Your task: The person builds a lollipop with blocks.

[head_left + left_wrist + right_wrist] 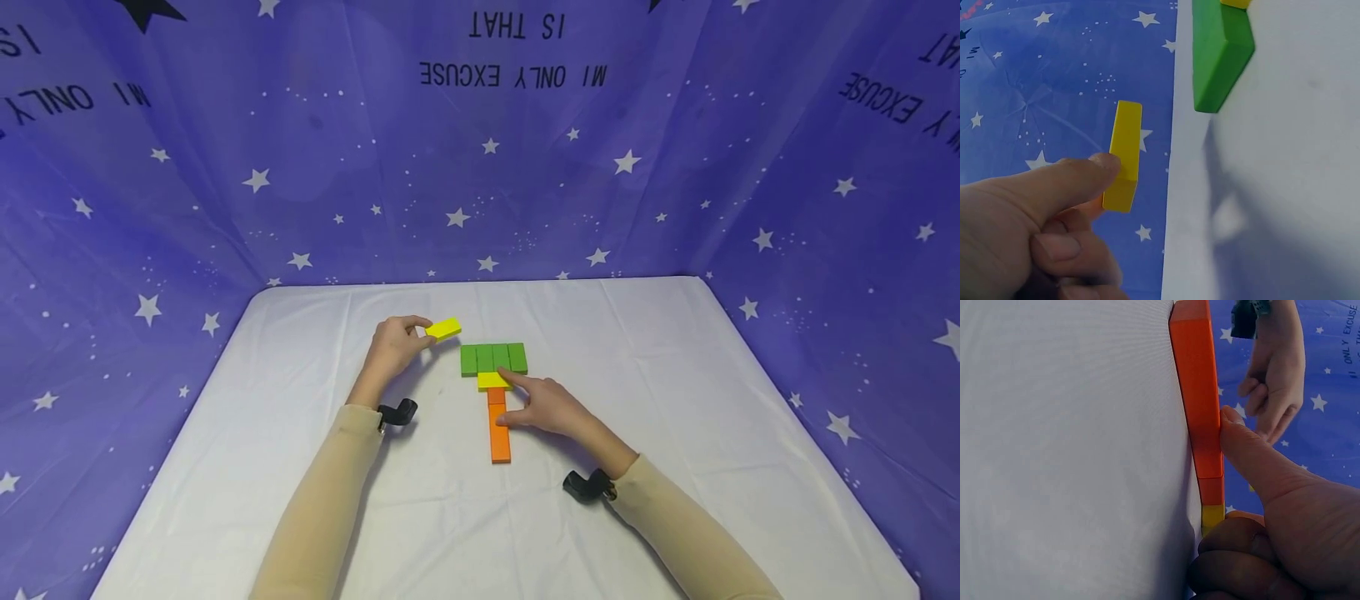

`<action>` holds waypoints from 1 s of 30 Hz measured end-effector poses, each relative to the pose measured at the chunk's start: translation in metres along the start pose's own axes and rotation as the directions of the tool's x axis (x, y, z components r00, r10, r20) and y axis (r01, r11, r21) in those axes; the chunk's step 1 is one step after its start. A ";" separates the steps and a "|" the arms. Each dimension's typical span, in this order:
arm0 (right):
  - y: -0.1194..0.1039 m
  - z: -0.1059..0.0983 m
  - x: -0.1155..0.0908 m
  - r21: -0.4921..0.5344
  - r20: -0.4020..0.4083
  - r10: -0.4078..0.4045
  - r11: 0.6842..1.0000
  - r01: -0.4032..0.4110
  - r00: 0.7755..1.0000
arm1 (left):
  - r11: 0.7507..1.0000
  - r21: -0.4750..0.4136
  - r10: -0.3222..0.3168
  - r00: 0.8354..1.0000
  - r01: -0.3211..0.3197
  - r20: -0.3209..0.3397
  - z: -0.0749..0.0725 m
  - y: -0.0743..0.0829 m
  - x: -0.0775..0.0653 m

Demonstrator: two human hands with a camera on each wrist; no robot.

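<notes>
My left hand [393, 346] pinches a yellow block [446, 329] between thumb and fingers, holding it above the table left of the green blocks [485, 359]. In the left wrist view that yellow block [1127, 140] has its far end free. Several green blocks stand side by side in a row. Below them lies another yellow block [489, 382], then a short orange block [497, 396] and a long orange block [500, 446] in a column. My right hand [552, 404] rests on this layout, index finger at the lower yellow block and thumb on the long orange block [1194, 381].
A white cloth [247, 492] covers the table, and a purple curtain [405, 208] with stars and lettering hangs behind and at both sides. Each wrist carries a black camera mount, one at the left cuff [399, 412] and another at the right cuff [587, 486].
</notes>
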State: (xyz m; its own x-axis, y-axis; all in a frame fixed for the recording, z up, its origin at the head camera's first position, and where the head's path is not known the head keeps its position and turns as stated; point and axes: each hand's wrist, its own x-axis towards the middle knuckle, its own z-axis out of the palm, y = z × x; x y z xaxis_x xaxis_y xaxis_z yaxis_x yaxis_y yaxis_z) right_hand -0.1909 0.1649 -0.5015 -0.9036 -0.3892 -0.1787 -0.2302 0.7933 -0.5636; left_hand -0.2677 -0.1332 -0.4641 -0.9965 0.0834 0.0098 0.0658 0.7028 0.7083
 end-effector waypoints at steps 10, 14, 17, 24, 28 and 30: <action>0.001 -0.001 -0.001 0.015 0.009 0.015 1.000 -0.015 1.000 | 0.998 -0.047 0.047 0.996 -0.043 0.081 0.016 0.017 0.017; 0.000 -0.002 -0.001 0.016 0.013 0.018 1.000 -0.019 1.000 | 0.998 -0.014 0.057 0.995 -0.056 0.085 0.022 0.022 0.022; -0.001 -0.002 0.000 0.008 0.010 0.014 1.000 -0.014 1.000 | 0.998 -0.007 0.063 0.994 -0.062 0.090 0.025 0.025 0.024; 0.000 -0.003 -0.001 0.009 0.008 0.006 1.000 -0.006 1.000 | 0.996 0.012 0.092 0.988 -0.094 0.128 0.037 0.029 0.030; -0.002 -0.003 -0.002 0.015 0.012 0.007 1.000 -0.007 1.000 | 0.992 0.021 0.119 0.982 -0.123 0.146 0.045 0.029 0.030; -0.003 -0.003 -0.002 0.012 0.014 0.008 1.000 -0.008 1.000 | 0.992 0.016 0.125 0.980 -0.129 0.153 0.048 0.030 0.031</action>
State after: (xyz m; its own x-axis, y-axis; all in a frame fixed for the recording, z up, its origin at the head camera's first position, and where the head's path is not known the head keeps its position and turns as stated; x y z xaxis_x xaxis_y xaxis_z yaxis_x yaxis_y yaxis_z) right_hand -0.1895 0.1654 -0.4968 -0.9002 -0.3894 -0.1949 -0.2185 0.7911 -0.5713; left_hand -0.2942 -0.0757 -0.4763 -0.9607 0.2774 -0.0095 0.1945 0.6973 0.6899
